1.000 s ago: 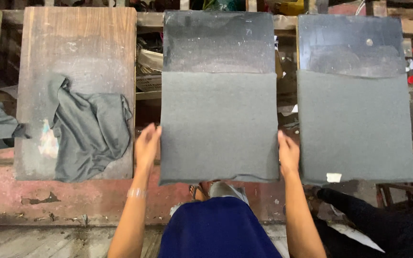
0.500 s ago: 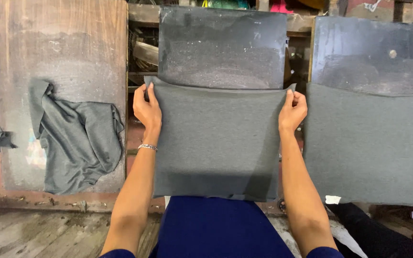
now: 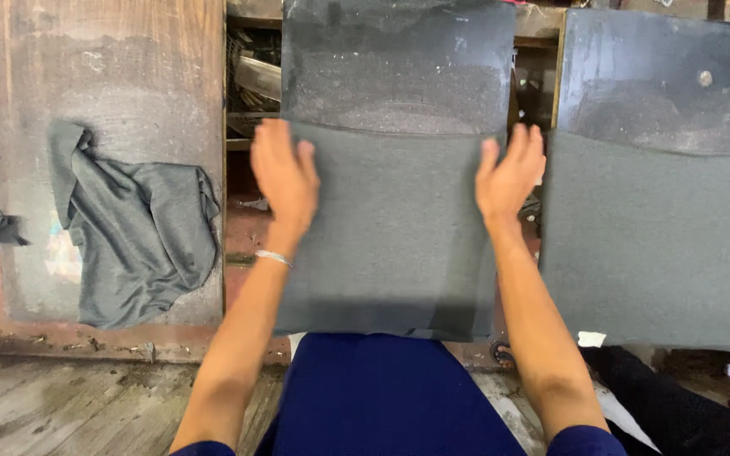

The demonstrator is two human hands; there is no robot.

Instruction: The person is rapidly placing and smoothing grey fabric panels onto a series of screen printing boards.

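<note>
Fingers spread flat, our left hand [image 3: 285, 177] and right hand [image 3: 510, 173] press the flat grey rectangular cloth [image 3: 390, 245] lying lengthwise between them.

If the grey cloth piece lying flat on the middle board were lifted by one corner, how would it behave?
The grey cloth piece would probably droop, not hold its shape: the same kind of fabric lies crumpled in folds on the left board. It looks thin and likely light. It may cling slightly, since it lies smooth under the left hand and right hand.
</note>
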